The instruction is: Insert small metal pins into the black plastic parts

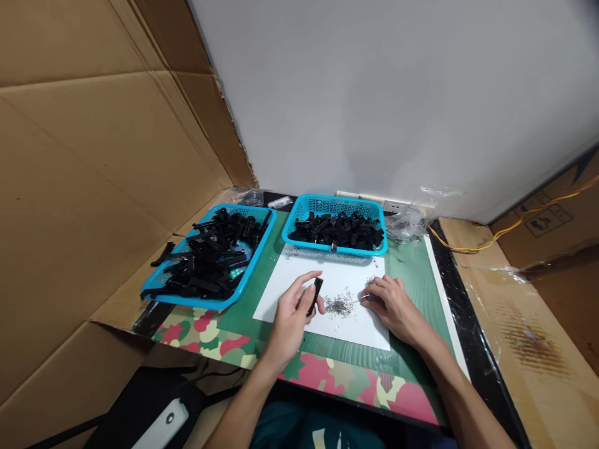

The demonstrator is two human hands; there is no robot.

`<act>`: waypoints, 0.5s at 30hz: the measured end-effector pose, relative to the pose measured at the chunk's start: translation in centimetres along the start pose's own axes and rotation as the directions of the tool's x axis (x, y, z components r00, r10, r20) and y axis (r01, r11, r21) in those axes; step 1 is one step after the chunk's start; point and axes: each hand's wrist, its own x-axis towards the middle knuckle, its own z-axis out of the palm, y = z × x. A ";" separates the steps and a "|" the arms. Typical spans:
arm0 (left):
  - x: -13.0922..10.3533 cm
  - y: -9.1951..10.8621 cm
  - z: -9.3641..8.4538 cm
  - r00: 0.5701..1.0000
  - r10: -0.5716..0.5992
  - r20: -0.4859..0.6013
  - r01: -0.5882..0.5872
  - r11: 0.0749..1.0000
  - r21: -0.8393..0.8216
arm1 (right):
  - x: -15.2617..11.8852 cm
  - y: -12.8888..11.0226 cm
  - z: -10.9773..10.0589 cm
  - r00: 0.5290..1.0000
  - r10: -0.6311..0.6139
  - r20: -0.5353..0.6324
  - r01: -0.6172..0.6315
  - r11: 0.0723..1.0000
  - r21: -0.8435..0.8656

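My left hand grips a small black part, tilted upright, above a white sheet. Just right of it lies a pile of tiny metal pieces on the sheet. My right hand is at the sheet's right side, its fingers pinched round a thin metallic item too small to make out. A smaller cluster of metal pieces sits by its fingertips, partly hidden behind them.
A blue basket of long black parts stands at the left. Behind the sheet is another blue basket with smaller black parts. Clear plastic bags, wall sockets and a yellow cable are at the back right. Cardboard flanks the table.
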 end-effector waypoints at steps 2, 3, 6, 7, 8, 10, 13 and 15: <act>-0.2 -0.2 0.8 0.997 -0.048 0.055 0.051 0.997 -0.052 | 0.0 -0.1 0.1 1.000 -0.014 0.013 0.015 0.999 -0.050; -0.4 -0.2 1.1 0.995 -0.055 0.080 0.060 0.996 -0.070 | -0.1 -0.2 0.1 1.000 -0.017 0.015 0.017 0.998 -0.054; -0.7 -0.3 1.7 0.992 -0.012 0.124 0.019 0.998 -0.055 | -0.3 -0.6 -0.3 1.000 0.001 -0.004 0.000 0.998 0.068; -0.8 -0.3 1.9 0.992 0.010 0.129 -0.007 1.000 -0.023 | -0.5 -0.9 -0.6 1.000 0.013 -0.014 -0.011 0.990 0.142; -0.9 -0.2 2.0 0.989 0.031 0.143 -0.034 0.999 0.021 | -0.6 -1.1 -0.8 0.999 0.027 -0.027 -0.020 0.975 0.223; -1.0 0.2 2.4 0.978 0.064 0.199 -0.088 0.989 0.117 | -1.0 -1.8 -1.3 0.998 0.056 -0.043 -0.035 0.921 0.389; -1.2 0.8 3.2 0.954 0.081 0.289 -0.143 0.969 0.201 | -1.6 -2.9 -1.5 0.996 0.089 -0.026 -0.056 0.808 0.587; -1.3 1.1 3.9 0.946 0.087 0.314 -0.155 0.968 0.197 | -1.9 -3.5 -1.3 0.995 0.099 -0.025 -0.061 0.772 0.633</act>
